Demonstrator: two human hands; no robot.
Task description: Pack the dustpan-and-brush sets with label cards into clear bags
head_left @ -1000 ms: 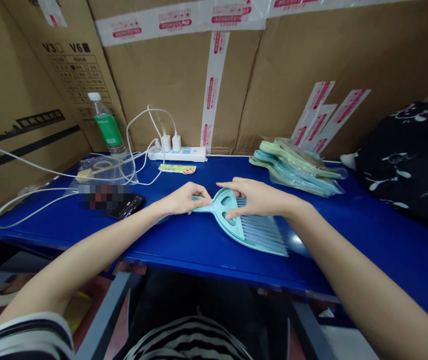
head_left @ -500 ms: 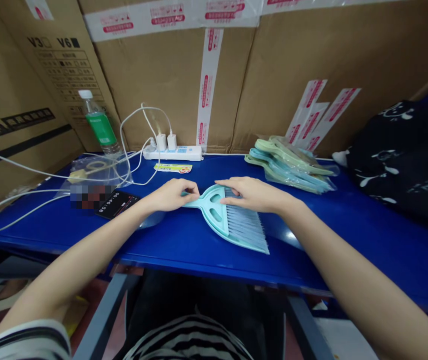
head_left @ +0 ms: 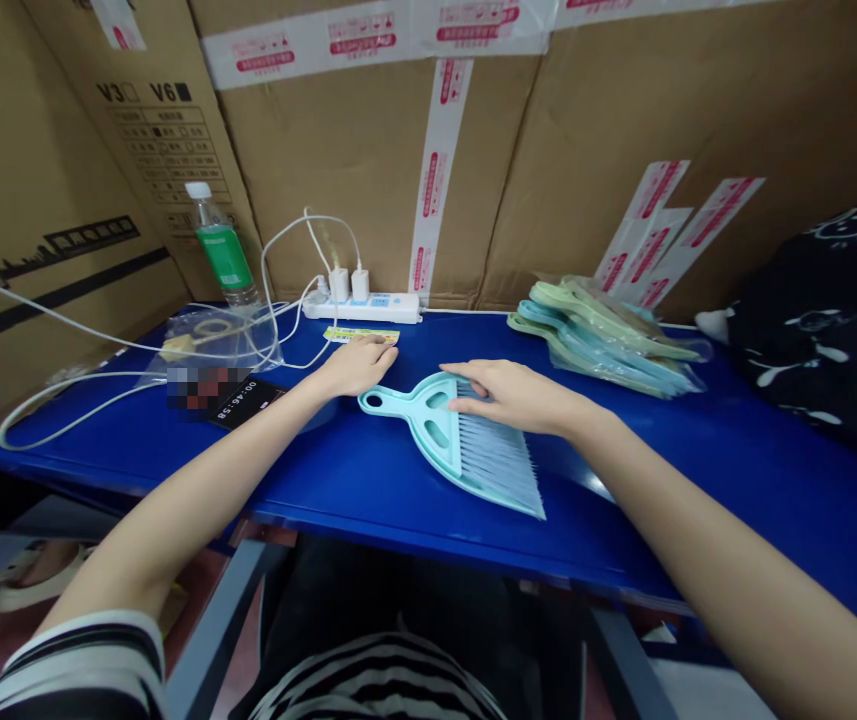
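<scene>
A light turquoise hand brush point(head_left: 495, 458) with pale blue bristles lies on the blue table, seemingly nested in a matching dustpan point(head_left: 428, 455). Its holed handle points left. Over the far edge of the set is my right hand point(head_left: 510, 392), thumb across the brush face and fingers along the far edge, gripping it. My left hand point(head_left: 359, 366) is off the handle, just behind its end, with fingers stretched out and nothing visible in them. Close beyond those fingertips lies a yellow-green label strip point(head_left: 362, 337).
At the back stands a white power strip point(head_left: 364, 307) with chargers and looping cables. A bottle point(head_left: 225, 250), a plastic bag point(head_left: 210, 335) and a phone point(head_left: 244, 402) are on the left. Several bagged green and blue brush sets point(head_left: 608, 335) lie right, near a dark patterned cloth point(head_left: 825, 330).
My left hand has let go of the handle and moved slightly back, towards the label strip. My right hand stays on the brush and dustpan. The camera view has shifted a little left.
</scene>
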